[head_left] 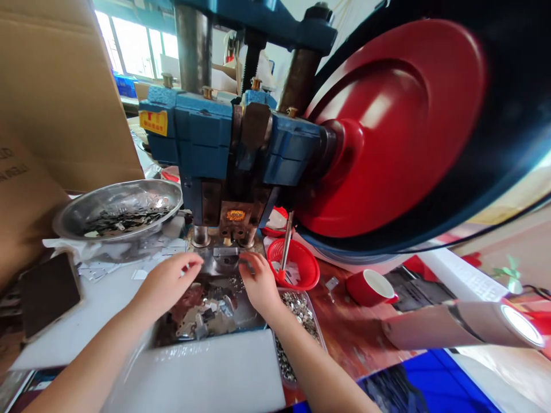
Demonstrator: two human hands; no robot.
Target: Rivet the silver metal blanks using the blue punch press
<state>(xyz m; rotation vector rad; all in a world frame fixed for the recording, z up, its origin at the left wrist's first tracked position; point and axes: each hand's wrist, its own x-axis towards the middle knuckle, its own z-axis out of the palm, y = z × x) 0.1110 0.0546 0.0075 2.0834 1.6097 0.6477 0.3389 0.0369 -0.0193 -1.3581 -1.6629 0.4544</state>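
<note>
Bright windows stand at the back left of the room in the head view, partly covered by a tall carton. Bare red-brown wood of the table shows on the right, and a blue press with a large red wheel towers over the middle.

On the press's base, under the ram, lies a small bright strip, flat, near the back edge of the base. The two hands are apart, one on either side of it. The left hand is over the left edge of the base, fingers loosely curled, a gap showing between them and the thumb. The right hand is over the right edge, its bent fingertips just beside the strip's right end; whether they touch or grip anything, I cannot tell. Loose plates lie jumbled toward the base's front edge, and a white block stands along that edge.

Left of the press is a steel bowl of dark pieces; a dark slab leans nearer the table's left side. Just right of the base are a red basket with a rod standing tilted in it and, nearer the front edge of the table, a clear tub of metal bits. Farther right come a red mug and a lit lamp, with a blue bin past the front edge
</note>
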